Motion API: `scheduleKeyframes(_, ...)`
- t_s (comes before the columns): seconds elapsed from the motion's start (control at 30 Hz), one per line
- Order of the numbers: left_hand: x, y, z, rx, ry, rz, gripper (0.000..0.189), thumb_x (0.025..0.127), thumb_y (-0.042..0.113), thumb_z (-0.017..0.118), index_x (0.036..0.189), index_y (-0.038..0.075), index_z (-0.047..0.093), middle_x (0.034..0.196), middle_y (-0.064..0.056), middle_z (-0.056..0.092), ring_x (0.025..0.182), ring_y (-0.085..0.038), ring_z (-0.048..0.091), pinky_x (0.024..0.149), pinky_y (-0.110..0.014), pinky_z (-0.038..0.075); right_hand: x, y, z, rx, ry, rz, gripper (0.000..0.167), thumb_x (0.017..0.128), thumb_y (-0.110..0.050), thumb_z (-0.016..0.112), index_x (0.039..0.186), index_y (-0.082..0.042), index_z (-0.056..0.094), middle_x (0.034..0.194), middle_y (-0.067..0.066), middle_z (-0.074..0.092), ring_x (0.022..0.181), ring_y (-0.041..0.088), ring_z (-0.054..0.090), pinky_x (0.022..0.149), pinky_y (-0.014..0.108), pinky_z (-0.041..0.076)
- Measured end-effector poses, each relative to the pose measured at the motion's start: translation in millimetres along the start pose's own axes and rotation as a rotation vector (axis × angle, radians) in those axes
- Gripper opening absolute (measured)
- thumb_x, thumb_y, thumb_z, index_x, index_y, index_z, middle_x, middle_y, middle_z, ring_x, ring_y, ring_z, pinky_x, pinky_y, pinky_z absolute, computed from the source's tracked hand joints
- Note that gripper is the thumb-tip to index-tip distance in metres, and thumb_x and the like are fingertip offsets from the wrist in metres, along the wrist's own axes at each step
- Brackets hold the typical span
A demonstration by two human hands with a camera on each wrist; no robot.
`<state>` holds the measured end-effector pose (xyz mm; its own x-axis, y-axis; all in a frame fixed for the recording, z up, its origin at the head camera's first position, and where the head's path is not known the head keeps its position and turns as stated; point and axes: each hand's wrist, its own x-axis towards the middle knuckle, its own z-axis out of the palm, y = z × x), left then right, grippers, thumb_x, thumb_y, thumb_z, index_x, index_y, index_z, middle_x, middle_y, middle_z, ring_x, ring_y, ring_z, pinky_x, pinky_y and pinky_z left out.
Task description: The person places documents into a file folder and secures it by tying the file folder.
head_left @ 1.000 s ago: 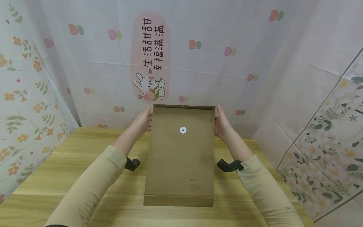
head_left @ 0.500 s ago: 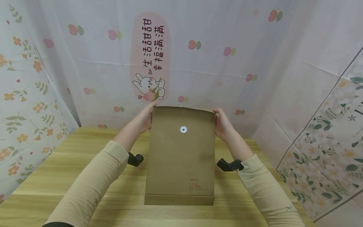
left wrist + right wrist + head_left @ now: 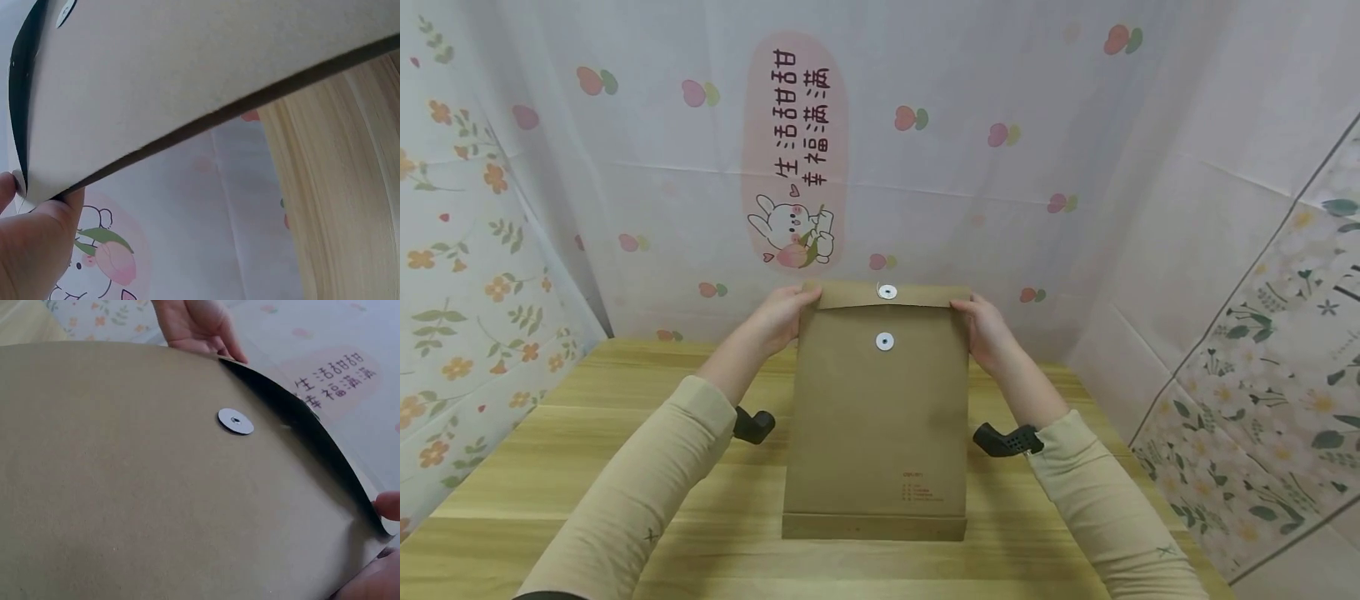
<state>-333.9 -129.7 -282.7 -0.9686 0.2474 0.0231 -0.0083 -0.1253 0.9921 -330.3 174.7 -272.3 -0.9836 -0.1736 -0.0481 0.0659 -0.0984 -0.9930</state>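
Observation:
A brown kraft paper document envelope (image 3: 880, 417) stands propped up between my hands, its front towards me. Its top flap (image 3: 850, 295) is bent forward over the front and bears a white button disc (image 3: 887, 292) with a bit of string. Below the flap, a second white disc (image 3: 885, 342) sits on the envelope's front. My left hand (image 3: 777, 318) pinches the top left corner, thumb at the flap's end. At the top right corner my right hand (image 3: 988, 335) grips flap and edge. In the right wrist view a dark gap shows under the flap (image 3: 340, 450).
The envelope's lower end is over a wooden table (image 3: 685, 533). Behind the table hangs a white curtain (image 3: 1000, 183) with fruit prints and a rabbit picture. Floral sheets (image 3: 482, 250) hang on both sides. Black wrist mounts (image 3: 1006, 439) stick out from both sleeves.
The flap has come over from behind the top edge to the front, bringing its white disc into view. Both hands now have their thumbs at the flap's ends.

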Motion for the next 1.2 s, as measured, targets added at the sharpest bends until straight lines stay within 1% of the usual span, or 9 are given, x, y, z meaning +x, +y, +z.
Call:
scheduleKeyframes(0.1, -1.3, -0.4, -0.3, 0.029, 0.017, 0.024, 0.038, 0.105, 0.016, 0.038, 0.132, -0.009, 0.042, 0.105, -0.006, 0.058, 0.087, -0.014, 0.061, 0.081, -0.029, 0.051, 0.1, 0, 0, -0.007, 0.008, -0.018, 0.074, 0.1, -0.017, 0.045, 0.153, -0.01, -0.006, 0.159, 0.003, -0.011, 0.144, 0.02, -0.004, 0.114, 0.049, 0.006)
scheduleKeyframes(0.2, -2.3, 0.5, 0.6, 0.042, 0.031, 0.046, 0.027, 0.104, 0.014, 0.04, 0.12, -0.007, 0.048, 0.095, -0.002, 0.059, 0.079, -0.011, 0.061, 0.075, -0.026, 0.051, 0.9, -2, 1, -0.027, 0.031, -0.034, 0.066, 0.099, -0.02, 0.049, 0.152, -0.003, 0.013, 0.156, 0.01, 0.016, 0.139, 0.024, 0.025, 0.111, 0.046, 0.023)
scheduleKeyframes(0.3, -2.9, 2.4, 2.1, 0.068, 0.047, 0.062, 0.018, 0.104, 0.013, 0.04, 0.106, -0.002, 0.05, 0.092, -0.002, 0.058, 0.078, -0.011, 0.059, 0.074, -0.025, 0.05, 3.0, -5, 1, -0.069, 0.084, -0.048, 0.047, 0.098, -0.023, 0.056, 0.136, 0.0, 0.041, 0.131, 0.012, 0.047, 0.11, 0.024, 0.053, 0.097, 0.038, 0.041)
scheduleKeyframes(0.43, -3.7, 5.6, 4.5, 0.094, 0.077, 0.065, 0.016, 0.104, 0.014, 0.039, 0.095, 0.003, 0.047, 0.093, -0.003, 0.056, 0.081, -0.013, 0.057, 0.076, -0.026, 0.049, 6.6, -10, 1, -0.125, 0.128, -0.054, 0.02, 0.095, -0.017, 0.062, 0.108, -0.004, 0.054, 0.107, 0.004, 0.055, 0.089, 0.017, 0.057, 0.084, 0.033, 0.046)
scheduleKeyframes(0.57, -5.3, 7.1, 6.2, 0.109, 0.085, 0.062, 0.017, 0.104, 0.014, 0.039, 0.092, 0.003, 0.045, 0.096, -0.005, 0.055, 0.084, -0.014, 0.055, 0.08, -0.028, 0.048, 9.3, -14, 2, -0.203, 0.147, -0.075, 0.021, 0.093, -0.01, 0.064, 0.111, -0.004, 0.056, 0.115, 0.008, 0.054, 0.098, 0.021, 0.055, 0.089, 0.037, 0.044)
scheduleKeyframes(0.73, -6.0, 5.8, 7.2, 0.114, 0.102, 0.059, 0.015, 0.104, 0.014, 0.038, 0.098, 0.003, 0.047, 0.096, -0.006, 0.056, 0.083, -0.014, 0.056, 0.081, -0.029, 0.049, 12.4, -20, 5, -0.497, 0.155, -0.231, 0.039, 0.089, -0.008, 0.067, 0.126, -0.004, 0.057, 0.131, 0.012, 0.052, 0.121, 0.026, 0.045, 0.103, 0.042, 0.035)
scheduleKeyframes(0.87, -5.0, 4.0, 8.0, 0.113, 0.118, 0.061, 0.016, 0.104, 0.014, 0.039, 0.105, 0.002, 0.049, 0.094, -0.004, 0.058, 0.081, -0.013, 0.058, 0.081, -0.029, 0.05, 15.0, -26, 16, -0.87, 0.162, -0.377, 0.029, 0.091, -0.021, 0.066, 0.116, -0.006, 0.066, 0.12, 0.012, 0.062, 0.116, 0.028, 0.051, 0.101, 0.045, 0.036)
scheduleKeyframes(1.0, -4.1, 4.0, 9.8, 0.103, 0.12, 0.073, 0.015, 0.104, 0.014, 0.039, 0.107, 0.003, 0.049, 0.093, -0.003, 0.058, 0.08, -0.012, 0.058, 0.08, -0.027, 0.05, 15.9, -31, 31, -1.191, 0.174, -0.447, 0.032, 0.094, -0.04, 0.058, 0.109, -0.014, 0.071, 0.112, 0.004, 0.067, 0.113, 0.026, 0.054, 0.107, 0.049, 0.024)
scheduleKeyframes(1.2, -4.2, 5.1, 12.2, 0.13, 0.103, 0.119, 0.017, 0.104, 0.015, 0.041, 0.089, 0.005, 0.042, 0.088, -0.004, 0.053, 0.078, -0.012, 0.054, 0.075, -0.025, 0.049, 18.4, -39, 53, -1.235, 0.125, -0.441, 0.042, 0.094, -0.051, 0.054, 0.106, -0.015, 0.072, 0.108, 0.003, 0.068, 0.11, 0.025, 0.056, 0.105, 0.049, 0.026)
